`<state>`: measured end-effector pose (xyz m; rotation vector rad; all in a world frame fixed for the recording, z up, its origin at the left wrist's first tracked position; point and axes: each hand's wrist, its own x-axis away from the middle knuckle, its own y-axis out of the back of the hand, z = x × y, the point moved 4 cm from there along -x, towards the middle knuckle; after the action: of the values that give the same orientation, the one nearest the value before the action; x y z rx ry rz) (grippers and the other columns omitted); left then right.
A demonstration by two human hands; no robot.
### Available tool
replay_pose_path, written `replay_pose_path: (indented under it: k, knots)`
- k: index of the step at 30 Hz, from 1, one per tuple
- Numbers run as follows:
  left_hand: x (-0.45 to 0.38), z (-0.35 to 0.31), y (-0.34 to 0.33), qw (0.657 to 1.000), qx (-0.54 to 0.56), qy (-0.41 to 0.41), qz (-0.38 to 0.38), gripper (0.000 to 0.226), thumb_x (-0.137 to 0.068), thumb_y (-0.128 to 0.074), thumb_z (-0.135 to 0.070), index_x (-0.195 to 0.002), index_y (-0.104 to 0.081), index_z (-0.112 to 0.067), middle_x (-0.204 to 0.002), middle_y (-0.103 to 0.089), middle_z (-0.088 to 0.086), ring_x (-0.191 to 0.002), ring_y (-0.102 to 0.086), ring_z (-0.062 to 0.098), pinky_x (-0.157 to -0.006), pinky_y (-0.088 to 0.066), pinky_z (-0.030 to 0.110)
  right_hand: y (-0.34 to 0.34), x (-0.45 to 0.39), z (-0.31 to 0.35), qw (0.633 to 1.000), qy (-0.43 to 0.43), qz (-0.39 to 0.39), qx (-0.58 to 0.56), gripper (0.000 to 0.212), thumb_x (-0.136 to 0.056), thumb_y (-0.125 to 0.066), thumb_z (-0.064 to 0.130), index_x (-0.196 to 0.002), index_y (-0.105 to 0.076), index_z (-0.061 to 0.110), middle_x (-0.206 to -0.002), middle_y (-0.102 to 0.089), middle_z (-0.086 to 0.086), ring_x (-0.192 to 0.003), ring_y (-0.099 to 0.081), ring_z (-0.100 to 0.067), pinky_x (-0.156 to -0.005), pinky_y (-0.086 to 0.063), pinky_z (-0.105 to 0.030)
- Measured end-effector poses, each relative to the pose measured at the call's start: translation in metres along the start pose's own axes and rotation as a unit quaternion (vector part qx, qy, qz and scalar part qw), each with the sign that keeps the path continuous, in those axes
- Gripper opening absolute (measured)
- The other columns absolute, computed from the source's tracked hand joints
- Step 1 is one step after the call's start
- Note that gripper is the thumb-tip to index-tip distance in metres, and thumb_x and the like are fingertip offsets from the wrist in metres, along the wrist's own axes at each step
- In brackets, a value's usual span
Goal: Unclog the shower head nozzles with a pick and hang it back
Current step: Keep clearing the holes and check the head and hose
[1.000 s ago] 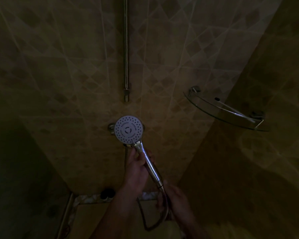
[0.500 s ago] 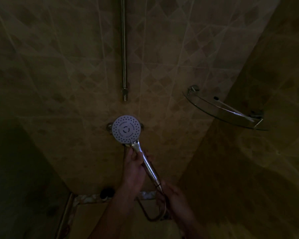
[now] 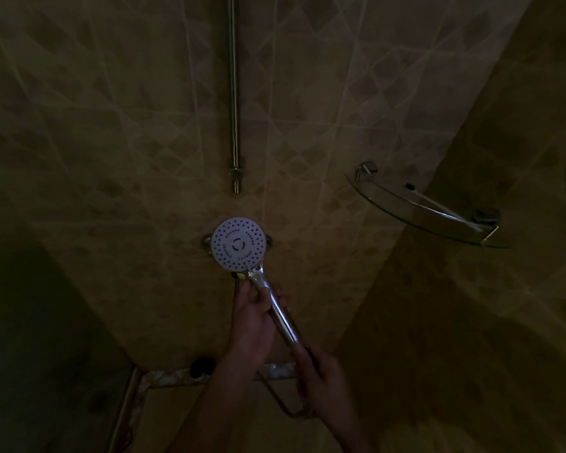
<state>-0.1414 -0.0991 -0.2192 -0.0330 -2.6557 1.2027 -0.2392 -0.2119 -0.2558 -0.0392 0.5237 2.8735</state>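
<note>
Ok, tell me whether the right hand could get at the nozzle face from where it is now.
Probably yes. The right hand grips the low end of the shower head's handle, and the nozzle face is turned toward the camera with nothing over it. The left hand already holds the handle, so the right could let go.

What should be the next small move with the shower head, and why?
Probably steady the shower head with the nozzles facing up toward the camera. The left hand grips the upper handle and the right hand holds its lower end near the hose, so no hand is free, and no pick is visible in this dim view. The right hand likely must let go to fetch one.
</note>
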Motion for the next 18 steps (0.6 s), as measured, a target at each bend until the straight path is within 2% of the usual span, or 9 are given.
replay_pose_path:
  k: [2,4,6,8,11,14,16,18]
  knots:
    - [0.001,-0.002,-0.003,1.000,0.006,-0.001,0.012,0.035,-0.089,-0.043,0.006,-0.118,-0.048,-0.014,-0.082,-0.051,0.009,-0.070,-0.050,0.021,-0.065,-0.048,0.034,-0.001,-0.003,-0.001,0.989,-0.079,0.042,-0.117,0.041,-0.077,-0.056,0.055,-0.068,-0.059,0.015,-0.045,-0.046,0.005,-0.043,-0.044,-0.016,-0.045,-0.033,-0.025]
    - [0.002,-0.004,-0.006,1.000,0.015,-0.002,0.023,0.030,-0.090,-0.042,0.006,-0.111,-0.050,-0.014,-0.079,-0.050,0.009,-0.066,-0.050,0.021,-0.063,-0.047,0.034,0.000,-0.004,0.004,0.986,-0.086,0.049,-0.137,0.037,-0.079,-0.058,0.050,-0.063,-0.057,0.017,-0.045,-0.046,0.005,-0.044,-0.044,-0.015,-0.045,-0.033,-0.023]
    - [0.002,-0.004,-0.007,1.000,0.010,-0.007,0.026,0.026,-0.091,-0.042,0.005,-0.109,-0.049,-0.013,-0.077,-0.050,0.009,-0.063,-0.050,0.020,-0.061,-0.048,0.033,0.003,-0.002,0.009,0.998,-0.027,0.032,-0.040,0.031,-0.088,-0.053,0.043,-0.067,-0.059,0.020,-0.050,-0.054,0.005,-0.050,-0.051,-0.007,-0.050,-0.039,-0.025]
    - [0.001,-0.003,-0.003,1.000,-0.009,-0.012,0.014,0.029,-0.092,-0.042,0.005,-0.114,-0.049,-0.012,-0.079,-0.051,0.009,-0.066,-0.051,0.020,-0.063,-0.049,0.033,0.005,-0.001,0.011,0.994,0.046,-0.009,0.100,0.022,-0.092,-0.050,0.037,-0.083,-0.064,0.023,-0.067,-0.065,0.007,-0.064,-0.059,-0.002,-0.059,-0.044,-0.023]
    - [-0.001,0.002,0.002,0.999,-0.032,-0.014,-0.019,0.034,-0.094,-0.042,0.005,-0.122,-0.049,-0.013,-0.082,-0.052,0.009,-0.070,-0.052,0.021,-0.066,-0.049,0.035,0.001,0.001,0.014,0.967,0.085,-0.060,0.233,0.027,-0.092,-0.044,0.035,-0.096,-0.065,0.018,-0.085,-0.067,0.000,-0.077,-0.063,-0.014,-0.067,-0.041,-0.023]
    - [0.002,0.001,0.000,1.000,-0.014,-0.012,-0.016,0.034,-0.092,-0.042,0.006,-0.118,-0.047,-0.016,-0.079,-0.050,0.009,-0.066,-0.052,0.019,-0.063,-0.048,0.033,-0.004,0.005,0.019,0.956,0.099,-0.085,0.262,0.035,-0.093,-0.036,0.036,-0.096,-0.064,0.015,-0.086,-0.067,-0.005,-0.077,-0.063,-0.021,-0.064,-0.034,-0.020]
    - [0.005,-0.002,-0.003,1.000,-0.010,-0.008,-0.004,0.033,-0.092,-0.042,0.006,-0.117,-0.047,-0.016,-0.077,-0.049,0.009,-0.063,-0.051,0.018,-0.064,-0.046,0.034,-0.003,0.007,0.023,0.966,0.089,-0.084,0.227,0.032,-0.093,-0.039,0.033,-0.095,-0.065,0.016,-0.082,-0.069,-0.006,-0.073,-0.062,-0.017,-0.061,-0.030,-0.016]
    - [0.007,-0.004,-0.004,1.000,-0.012,-0.003,-0.001,0.035,-0.091,-0.042,0.006,-0.118,-0.047,-0.015,-0.078,-0.050,0.010,-0.065,-0.051,0.018,-0.066,-0.044,0.035,-0.004,0.007,0.022,0.980,0.069,-0.074,0.170,0.035,-0.091,-0.041,0.038,-0.094,-0.067,0.015,-0.078,-0.071,-0.006,-0.071,-0.061,-0.013,-0.059,-0.032,-0.015]
